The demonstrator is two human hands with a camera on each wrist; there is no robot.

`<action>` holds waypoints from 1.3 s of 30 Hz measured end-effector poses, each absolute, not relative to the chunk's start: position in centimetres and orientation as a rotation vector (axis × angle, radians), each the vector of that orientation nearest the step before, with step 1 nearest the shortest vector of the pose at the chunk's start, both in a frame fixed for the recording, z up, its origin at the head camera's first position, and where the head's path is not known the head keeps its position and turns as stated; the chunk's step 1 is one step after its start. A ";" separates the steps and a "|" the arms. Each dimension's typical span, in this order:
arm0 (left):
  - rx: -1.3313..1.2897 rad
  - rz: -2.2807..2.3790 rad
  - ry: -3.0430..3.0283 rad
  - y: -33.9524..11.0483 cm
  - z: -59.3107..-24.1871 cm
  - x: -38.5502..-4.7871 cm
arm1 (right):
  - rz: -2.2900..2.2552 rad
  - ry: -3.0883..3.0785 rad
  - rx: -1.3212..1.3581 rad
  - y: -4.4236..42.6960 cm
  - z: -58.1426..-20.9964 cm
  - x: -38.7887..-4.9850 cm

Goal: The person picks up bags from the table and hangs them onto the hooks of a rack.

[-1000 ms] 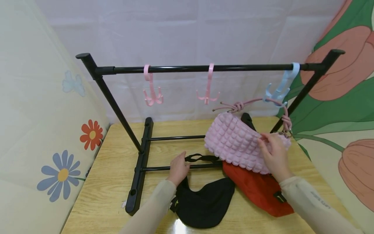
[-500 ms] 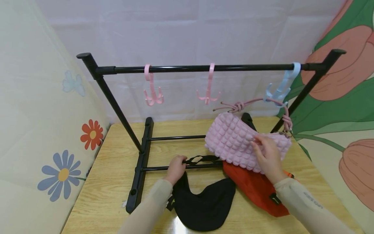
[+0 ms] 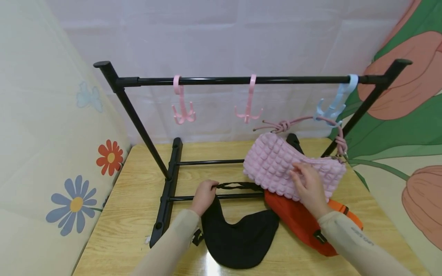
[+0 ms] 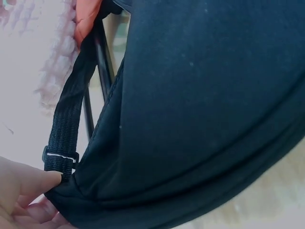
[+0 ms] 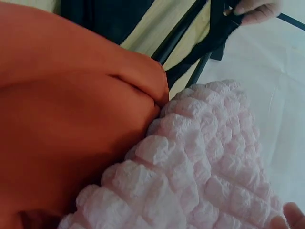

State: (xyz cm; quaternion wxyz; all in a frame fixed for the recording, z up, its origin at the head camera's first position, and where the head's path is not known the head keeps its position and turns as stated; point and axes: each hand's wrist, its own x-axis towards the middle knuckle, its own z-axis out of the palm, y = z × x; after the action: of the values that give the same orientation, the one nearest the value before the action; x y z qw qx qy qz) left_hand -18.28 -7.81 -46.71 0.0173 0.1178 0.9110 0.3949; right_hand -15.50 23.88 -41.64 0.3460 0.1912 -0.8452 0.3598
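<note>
At its strap end, the left hand (image 3: 203,197) pinches the black bag (image 3: 239,241); in the left wrist view the thumb (image 4: 40,183) presses beside a strap buckle (image 4: 61,155). The black strap (image 3: 241,185) runs right toward the pink puffy bag (image 3: 271,165), whose cord handle (image 3: 300,119) hangs on the blue hook (image 3: 329,111). In front of the pink bag is the right hand (image 3: 310,189), fingers loosely bent and holding nothing; contact cannot be told. Partly under the pink bag and right forearm lies the red-orange bag (image 3: 293,218), also in the right wrist view (image 5: 71,109).
A black rack's top bar (image 3: 214,81) spans the table, carrying a left pink hook (image 3: 183,109) and a middle pink hook (image 3: 249,105). Its left foot (image 3: 167,203) and lower bars (image 3: 210,162) rest on the wooden table (image 3: 114,230). Patterned cloth hangs at both sides.
The left hand has moved left and slightly down, drawing the black bag's end and strap with it. The right hand has shifted left across the pink bag, uncovering an orange part of the red-orange bag.
</note>
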 end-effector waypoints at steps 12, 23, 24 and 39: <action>0.368 1.249 2.876 -7.4 -44.7 -18.5 | 0.941 -2.278 0.481 22.8 -42.7 -15.2; 0.356 1.248 2.941 -7.8 -43.8 -18.4 | 0.963 -2.319 0.535 22.1 -43.4 -15.0; 0.359 1.252 2.949 -7.9 -43.8 -18.4 | 0.965 -2.314 0.543 22.0 -43.5 -15.0; 0.261 1.352 2.982 -8.9 -43.5 -18.5 | 0.999 -2.360 0.650 20.1 -45.0 -14.5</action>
State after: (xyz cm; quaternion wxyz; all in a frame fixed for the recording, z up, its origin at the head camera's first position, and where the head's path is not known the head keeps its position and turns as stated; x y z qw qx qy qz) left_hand -18.51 -8.91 -43.54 -0.0715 0.0791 0.9056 0.4105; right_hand -14.53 20.11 -45.05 0.2466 0.2382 -0.8651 0.3661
